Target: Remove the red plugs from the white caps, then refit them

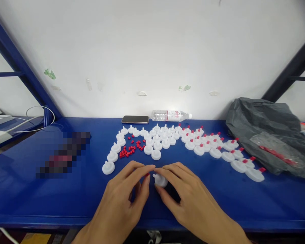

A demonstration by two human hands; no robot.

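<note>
My right hand [186, 188] holds a white nozzle cap [160, 180] between thumb and fingers, its spout pointing left. Beside it, my left hand [127, 193] pinches a small red piece [147, 175], mostly hidden by the fingertips. The two index fingertips nearly meet above the cap. Loose red pieces [127, 152] lie on the blue table [73, 193] beyond my left hand. Plain white caps [156, 155] stand around and to the right of them. Farther right, several white caps [199, 150] carry red tips.
A phone [135, 119] and a clear bottle [170, 116] lie by the wall. At the right is a dark plastic bag [259, 118] with a clear packet [278, 152] of red pieces on it. A blurred dark object [63, 157] lies at the left.
</note>
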